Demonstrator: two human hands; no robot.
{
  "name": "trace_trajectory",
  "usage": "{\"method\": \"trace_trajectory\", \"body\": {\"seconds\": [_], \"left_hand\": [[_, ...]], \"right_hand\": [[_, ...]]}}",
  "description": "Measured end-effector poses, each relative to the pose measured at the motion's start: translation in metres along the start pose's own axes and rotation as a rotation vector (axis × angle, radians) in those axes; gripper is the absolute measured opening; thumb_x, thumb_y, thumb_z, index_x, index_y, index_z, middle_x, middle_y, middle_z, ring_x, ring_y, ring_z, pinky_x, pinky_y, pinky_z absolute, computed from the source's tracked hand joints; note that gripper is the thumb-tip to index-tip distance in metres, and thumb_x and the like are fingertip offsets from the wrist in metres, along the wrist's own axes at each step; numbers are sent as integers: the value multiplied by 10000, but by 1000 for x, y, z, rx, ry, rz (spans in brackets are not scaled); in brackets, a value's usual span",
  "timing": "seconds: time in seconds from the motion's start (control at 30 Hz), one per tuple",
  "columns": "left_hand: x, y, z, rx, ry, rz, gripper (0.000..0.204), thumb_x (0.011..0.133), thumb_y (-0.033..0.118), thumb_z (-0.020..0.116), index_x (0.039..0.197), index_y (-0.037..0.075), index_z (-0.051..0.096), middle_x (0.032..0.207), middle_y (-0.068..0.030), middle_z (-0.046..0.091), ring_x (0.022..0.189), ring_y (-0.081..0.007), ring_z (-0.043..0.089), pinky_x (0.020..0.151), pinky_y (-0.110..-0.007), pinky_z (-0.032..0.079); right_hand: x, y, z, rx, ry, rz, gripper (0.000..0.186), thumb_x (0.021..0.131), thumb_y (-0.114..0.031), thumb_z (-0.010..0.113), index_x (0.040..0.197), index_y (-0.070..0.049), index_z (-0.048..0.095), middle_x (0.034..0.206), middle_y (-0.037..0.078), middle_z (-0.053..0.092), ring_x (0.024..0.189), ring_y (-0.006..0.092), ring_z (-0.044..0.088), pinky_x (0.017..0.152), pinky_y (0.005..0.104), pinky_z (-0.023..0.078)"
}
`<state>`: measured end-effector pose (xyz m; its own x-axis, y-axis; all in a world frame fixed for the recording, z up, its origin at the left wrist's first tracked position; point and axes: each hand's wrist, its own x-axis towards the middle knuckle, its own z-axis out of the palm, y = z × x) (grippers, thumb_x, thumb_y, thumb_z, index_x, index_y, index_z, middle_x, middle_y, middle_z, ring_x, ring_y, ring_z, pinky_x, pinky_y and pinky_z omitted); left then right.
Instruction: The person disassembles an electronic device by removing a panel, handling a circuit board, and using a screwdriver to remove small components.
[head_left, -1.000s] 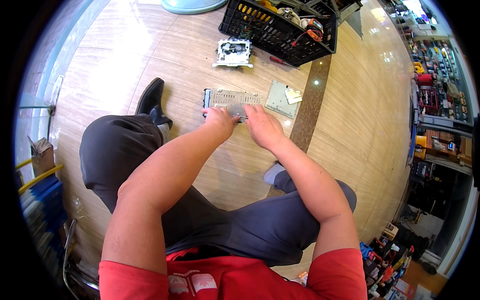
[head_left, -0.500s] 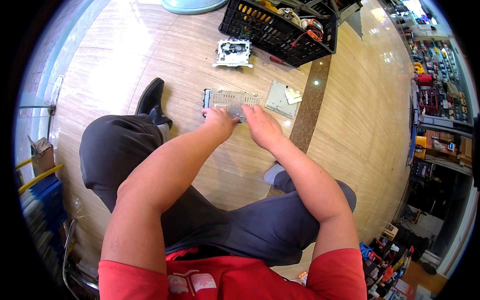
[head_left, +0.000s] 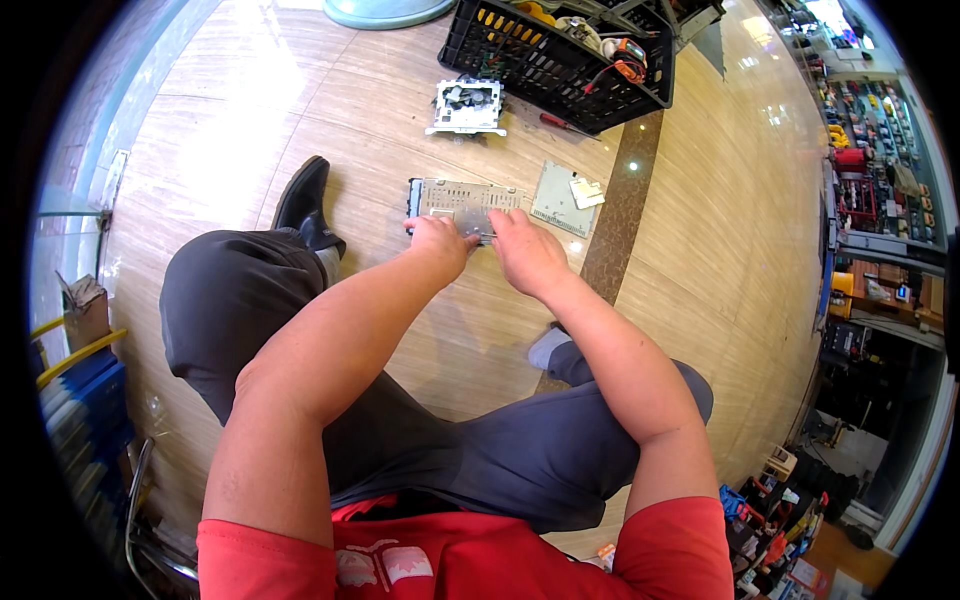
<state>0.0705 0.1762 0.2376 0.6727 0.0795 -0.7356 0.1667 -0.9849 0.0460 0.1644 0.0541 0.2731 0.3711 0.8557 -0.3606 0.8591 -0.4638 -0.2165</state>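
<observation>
A flat, slotted metal chassis (head_left: 470, 193), with a dark strip along its left end, lies on the floor in front of me. My left hand (head_left: 437, 240) grips its near edge, fingers curled over the rim and thumb pointing right. At the near right part of the chassis is my right hand (head_left: 527, 250), its fingers bent against the metal and the fingertips partly hidden. A thin shiny piece shows between the two hands, too small to name. Just right of the chassis lies a grey metal plate (head_left: 553, 193) with a small cream-coloured piece (head_left: 586, 192) on it.
Beyond the chassis stands a white-framed disc mechanism (head_left: 468, 104). A black plastic crate (head_left: 560, 70) of tools and wires is at the far right, with a red-handled screwdriver (head_left: 566, 124) before it. My black shoe (head_left: 302, 200) is left of the chassis. Packed shelves (head_left: 885, 160) line the right side.
My right hand has shifted very slightly at the chassis. The left hand, chassis and nearby parts look the same.
</observation>
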Motion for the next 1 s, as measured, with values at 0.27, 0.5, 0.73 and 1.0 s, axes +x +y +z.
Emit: {"method": "trace_trajectory", "body": {"seconds": [0.27, 0.5, 0.73, 1.0], "left_hand": [[2, 0, 1, -15, -8, -9, 612, 985, 239, 468, 1530, 383, 230, 1382, -172, 473, 1221, -381, 525, 966, -563, 425], [1, 0, -1, -21, 14, -16, 603, 982, 245, 474, 1524, 386, 250, 1385, -166, 473, 1224, -378, 522, 962, -563, 427], [0, -1, 2, 10, 12, -14, 640, 967, 239, 501, 1527, 393, 232, 1377, -160, 483, 1213, -373, 532, 951, -556, 440], [0, -1, 0, 7, -37, 12, 563, 1004, 284, 442, 1528, 348, 247, 1427, -180, 425, 1256, -411, 487, 944, -605, 426]], "right_hand": [[1, -8, -4, -14, -47, 67, 299, 876, -60, 504, 1174, -49, 495, 1061, 202, 556, 895, 346, 651, 734, 440, 542], [-3, -7, -2, -16, 98, -97, 243, 876, -73, 513, 1118, -46, 497, 1030, 197, 583, 862, 345, 663, 703, 441, 548], [-4, -12, -5, -29, 38, -78, 271, 888, -84, 514, 1157, -59, 497, 1037, 200, 599, 873, 356, 656, 720, 454, 537], [-2, -9, 0, -19, 28, 23, 232, 890, -93, 510, 1119, -58, 509, 1041, 191, 594, 860, 350, 664, 702, 446, 549]]}}
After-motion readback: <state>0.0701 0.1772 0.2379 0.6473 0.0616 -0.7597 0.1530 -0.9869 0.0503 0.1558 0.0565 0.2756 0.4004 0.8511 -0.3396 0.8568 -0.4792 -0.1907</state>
